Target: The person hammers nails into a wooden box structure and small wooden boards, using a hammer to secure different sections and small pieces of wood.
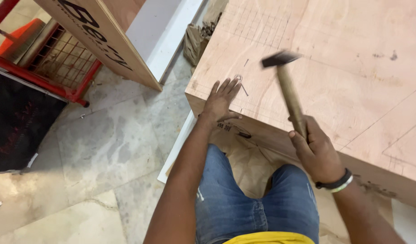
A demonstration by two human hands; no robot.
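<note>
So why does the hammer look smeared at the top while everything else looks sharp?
In the head view, the hammer head is motion-blurred, its wooden handle softer near the top; the right hand gripping it, the left hand flat on the plywood panel and its pencil lines stay crisp under even, soft light.

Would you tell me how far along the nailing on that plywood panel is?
Done: pencil lines are marked on the plywood panel. In hand: the right hand holds the hammer raised, the left hand lies flat beside a nail. Left: that nail is not yet driven flush.
</note>
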